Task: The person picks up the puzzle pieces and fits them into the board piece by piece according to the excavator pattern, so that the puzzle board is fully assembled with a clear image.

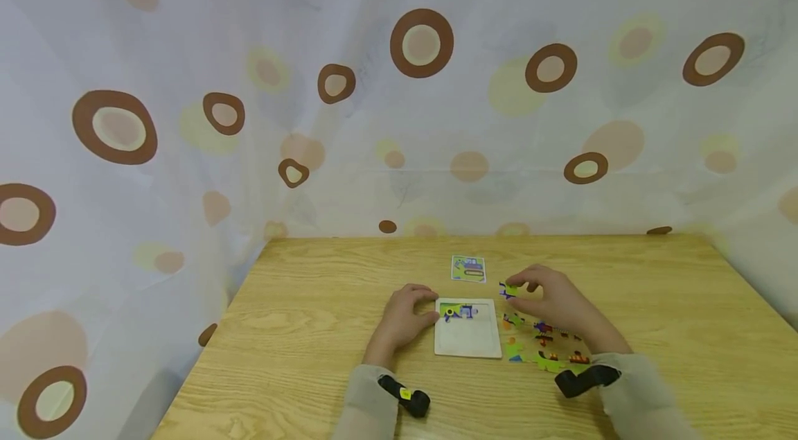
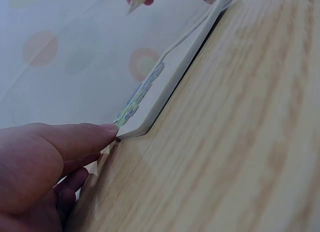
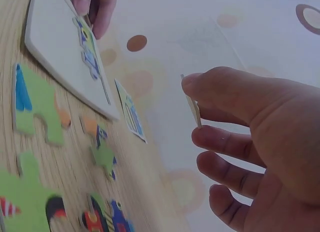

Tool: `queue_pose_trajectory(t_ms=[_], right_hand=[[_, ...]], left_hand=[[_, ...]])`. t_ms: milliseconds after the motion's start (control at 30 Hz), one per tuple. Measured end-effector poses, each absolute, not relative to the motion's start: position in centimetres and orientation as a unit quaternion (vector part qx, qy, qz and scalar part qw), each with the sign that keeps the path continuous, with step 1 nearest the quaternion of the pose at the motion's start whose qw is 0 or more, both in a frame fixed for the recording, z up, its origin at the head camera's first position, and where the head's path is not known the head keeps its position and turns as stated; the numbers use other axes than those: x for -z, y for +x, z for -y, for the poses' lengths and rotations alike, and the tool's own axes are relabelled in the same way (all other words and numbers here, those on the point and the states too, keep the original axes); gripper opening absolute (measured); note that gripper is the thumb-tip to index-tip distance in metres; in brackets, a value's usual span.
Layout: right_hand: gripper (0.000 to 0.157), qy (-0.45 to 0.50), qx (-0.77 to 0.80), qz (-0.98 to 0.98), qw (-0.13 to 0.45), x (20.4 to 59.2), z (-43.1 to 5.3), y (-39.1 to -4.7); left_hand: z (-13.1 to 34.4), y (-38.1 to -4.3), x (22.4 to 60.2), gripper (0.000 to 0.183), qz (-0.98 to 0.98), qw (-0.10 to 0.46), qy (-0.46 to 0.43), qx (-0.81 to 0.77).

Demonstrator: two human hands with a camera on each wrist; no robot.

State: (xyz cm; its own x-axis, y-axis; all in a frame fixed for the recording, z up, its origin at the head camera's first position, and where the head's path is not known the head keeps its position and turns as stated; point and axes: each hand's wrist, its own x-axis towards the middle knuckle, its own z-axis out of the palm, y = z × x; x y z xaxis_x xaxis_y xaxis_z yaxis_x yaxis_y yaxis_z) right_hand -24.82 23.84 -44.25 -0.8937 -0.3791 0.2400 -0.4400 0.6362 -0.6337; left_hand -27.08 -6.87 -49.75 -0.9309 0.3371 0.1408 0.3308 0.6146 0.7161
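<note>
In the head view, my left hand holds the upper left corner of a white puzzle tray, thumb at its left edge. Joined puzzle pieces in green, yellow and purple lie along the tray's top inside edge. My right hand pinches a green and purple puzzle piece between thumb and fingers, raised off the table right of the tray. The right wrist view shows that piece edge-on at the fingertips, the other fingers loosely bent.
Several loose puzzle pieces lie right of the tray, beneath my right forearm. A small picture card showing a vehicle lies behind the tray. The wooden table meets a dotted curtain at the back.
</note>
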Motion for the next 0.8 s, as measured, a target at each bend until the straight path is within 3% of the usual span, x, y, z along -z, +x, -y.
queue_pose_trajectory(t_ms=[800], right_hand=[[0.021,0.220,-0.356,0.908,-0.016,45.5,-19.4,-25.5]], left_hand=[[6.8,-27.0,49.5,0.031,-0.899,0.003,0.183,-0.397]])
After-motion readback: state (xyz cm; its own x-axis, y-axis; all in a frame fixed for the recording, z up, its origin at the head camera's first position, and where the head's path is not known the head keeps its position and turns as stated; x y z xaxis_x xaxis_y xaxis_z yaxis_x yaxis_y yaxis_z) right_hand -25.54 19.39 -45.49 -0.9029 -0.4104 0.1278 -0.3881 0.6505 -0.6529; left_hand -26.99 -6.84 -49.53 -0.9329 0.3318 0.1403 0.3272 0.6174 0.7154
